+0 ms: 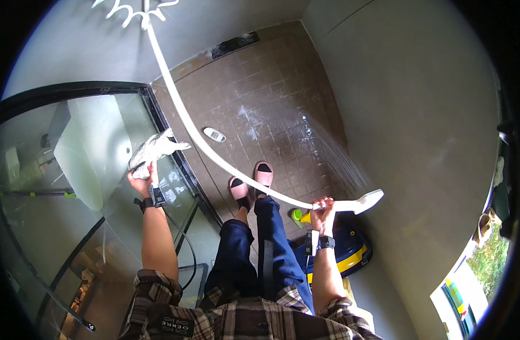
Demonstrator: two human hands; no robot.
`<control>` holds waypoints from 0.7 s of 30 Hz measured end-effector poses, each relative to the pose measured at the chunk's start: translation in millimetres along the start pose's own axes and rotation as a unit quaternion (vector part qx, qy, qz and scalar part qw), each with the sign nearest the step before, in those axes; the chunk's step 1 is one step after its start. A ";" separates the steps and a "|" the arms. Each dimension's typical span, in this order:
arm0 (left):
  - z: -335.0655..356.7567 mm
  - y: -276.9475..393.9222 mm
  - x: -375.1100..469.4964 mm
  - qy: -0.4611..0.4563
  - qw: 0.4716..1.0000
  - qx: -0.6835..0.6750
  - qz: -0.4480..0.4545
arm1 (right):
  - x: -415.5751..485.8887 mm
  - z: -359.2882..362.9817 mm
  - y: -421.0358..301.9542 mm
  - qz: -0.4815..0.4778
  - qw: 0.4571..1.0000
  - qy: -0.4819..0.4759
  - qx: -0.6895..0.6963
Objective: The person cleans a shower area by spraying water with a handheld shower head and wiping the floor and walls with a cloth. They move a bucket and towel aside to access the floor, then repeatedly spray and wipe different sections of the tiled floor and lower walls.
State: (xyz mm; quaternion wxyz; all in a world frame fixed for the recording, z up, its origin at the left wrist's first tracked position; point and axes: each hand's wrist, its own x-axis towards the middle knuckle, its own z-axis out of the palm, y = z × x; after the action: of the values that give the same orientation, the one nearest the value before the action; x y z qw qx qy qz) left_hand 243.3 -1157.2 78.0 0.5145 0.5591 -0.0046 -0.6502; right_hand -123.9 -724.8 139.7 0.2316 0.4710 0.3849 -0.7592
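My right hand [323,214] is closed around the handle of a white hand shower [368,201], whose spray falls on the brown tiled floor [260,106]. A white shower hose [187,117] runs from that handle up to the top left, where part of it is coiled. In my left hand [141,180] is a bunched pale cloth [155,148], held beside the black-framed glass panel [115,110]. Below the hose, my feet stand in pink slippers [264,173]. Both wrists wear dark straps with small devices.
A floor drain grate [235,45] lies along the far wall, and a small white brush-like object [214,134] rests on the tiles. Near my right forearm are a blue and yellow container [351,250] and a green-capped bottle [296,216]. Grey walls [413,106] enclose the floor.
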 end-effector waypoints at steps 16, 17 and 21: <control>15.4 51.0 -30.9 -0.074 0.996 0.037 0.036 | -19.8 -5.3 132.7 0.233 0.970 -0.006 0.067; 14.0 56.1 -30.8 -0.076 0.995 0.045 0.044 | -24.0 1.3 146.4 0.242 0.967 -0.008 0.081; 11.5 67.3 -26.0 -0.072 0.997 0.021 0.024 | -18.6 10.4 164.4 0.243 0.966 -0.004 0.084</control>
State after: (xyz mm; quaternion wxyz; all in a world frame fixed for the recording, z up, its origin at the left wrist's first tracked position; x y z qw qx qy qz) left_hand 275.6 -1177.8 140.2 0.5169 0.5207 -0.0688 -0.6760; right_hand -3.7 -831.4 98.8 0.3701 0.5655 0.1929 -0.7114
